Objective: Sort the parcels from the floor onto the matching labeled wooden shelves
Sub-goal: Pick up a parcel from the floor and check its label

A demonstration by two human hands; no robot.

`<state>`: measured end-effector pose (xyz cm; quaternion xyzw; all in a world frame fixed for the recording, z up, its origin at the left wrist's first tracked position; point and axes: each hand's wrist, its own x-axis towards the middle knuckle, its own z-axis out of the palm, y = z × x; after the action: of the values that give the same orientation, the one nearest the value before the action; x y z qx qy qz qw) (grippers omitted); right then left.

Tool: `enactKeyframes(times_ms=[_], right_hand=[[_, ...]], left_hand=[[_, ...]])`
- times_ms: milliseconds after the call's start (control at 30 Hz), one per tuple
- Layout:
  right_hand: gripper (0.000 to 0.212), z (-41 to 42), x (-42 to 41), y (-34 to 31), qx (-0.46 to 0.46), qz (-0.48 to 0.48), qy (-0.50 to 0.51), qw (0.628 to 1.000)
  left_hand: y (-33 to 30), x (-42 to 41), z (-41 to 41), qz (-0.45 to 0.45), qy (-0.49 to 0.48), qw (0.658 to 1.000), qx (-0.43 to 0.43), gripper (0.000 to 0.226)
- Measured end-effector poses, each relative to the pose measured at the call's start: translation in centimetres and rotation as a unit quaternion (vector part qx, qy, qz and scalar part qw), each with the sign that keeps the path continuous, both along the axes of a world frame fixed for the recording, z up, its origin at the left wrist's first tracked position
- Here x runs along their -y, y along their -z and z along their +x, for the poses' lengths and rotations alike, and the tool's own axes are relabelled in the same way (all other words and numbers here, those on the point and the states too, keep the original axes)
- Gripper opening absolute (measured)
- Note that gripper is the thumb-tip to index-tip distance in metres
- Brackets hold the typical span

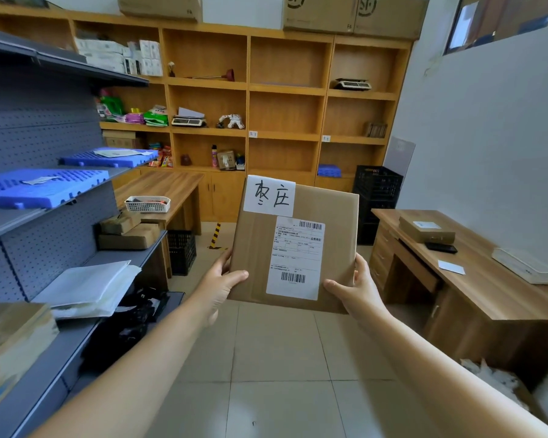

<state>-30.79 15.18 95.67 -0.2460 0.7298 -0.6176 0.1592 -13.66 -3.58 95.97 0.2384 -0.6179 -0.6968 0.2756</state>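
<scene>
Head view: both hands hold parcel [298, 245]; wooden shelves [285, 90] beyond.

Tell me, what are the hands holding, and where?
A cardboard box. The left hand grips its lower left edge and the right hand its lower right edge, thumbs on the front.
</scene>
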Motion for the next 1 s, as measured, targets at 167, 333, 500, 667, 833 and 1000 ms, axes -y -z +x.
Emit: enactKeyframes(times_ms=[167, 333, 500, 667, 833, 1000], right_hand=[[0.081, -5.4, 1.0, 0.6, -0.003, -0.007, -0.008, 1.0], [0.082, -12.6, 2.6, -0.4, -0.01, -0.013, -0.022, 1.0], [0.081, -18.8, 4.1, -2.0, -0.027, -0.016, -0.048, 0.998], [0.082, -24.3, 6.6, -2.2, -0.032, 0.0, -0.065, 0.997], [0.077, -28.0, 10.3, -1.5, -0.022, 0.004, -0.065, 0.998], [0.076, -31.7, 15.6, -0.3, -0.006, 0.002, -0.056, 0.998]], left_hand=[[0.7, 0.9, -5.8, 0.008, -0.017, 1.0, 0.007, 0.061], [0.2, 1.9, -12.5, -0.001, -0.031, 0.999, 0.009, 0.063], [-0.8, 3.3, -18.6, -0.02, -0.039, 0.999, 0.011, 0.065], [-0.5, 5.0, -23.3, -0.025, -0.047, 0.998, 0.018, 0.063], [1.0, 8.6, -27.1, -0.022, -0.056, 0.997, 0.042, 0.063], [2.4, 14.7, -31.0, -0.015, -0.048, 0.997, 0.061, 0.069]])
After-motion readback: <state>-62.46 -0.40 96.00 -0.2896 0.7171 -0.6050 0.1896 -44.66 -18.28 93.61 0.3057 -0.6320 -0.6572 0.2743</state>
